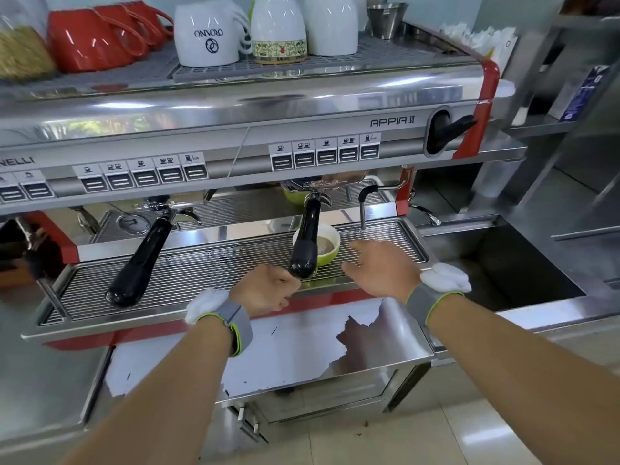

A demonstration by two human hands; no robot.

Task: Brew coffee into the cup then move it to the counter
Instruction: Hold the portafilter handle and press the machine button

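Note:
A green cup (328,247) with a white inside holds light brown coffee and stands on the drip tray grate (188,276) under the right group head. The black handle of the right portafilter (306,239) crosses in front of the cup and hides its left side. My right hand (379,265) hovers open just right of the cup, fingers spread, not touching it. Below the portafilter handle's tip, my left hand (266,288) is loosely curled and holds nothing. Both wrists wear grey bands with white pads.
A second portafilter (141,260) sticks out over the tray at the left. Button rows (325,154) run above the groups. The steam wand (364,204) hangs right of the cup. Upturned red and white cups (208,35) sit on top. A steel sink (503,263) lies at the right.

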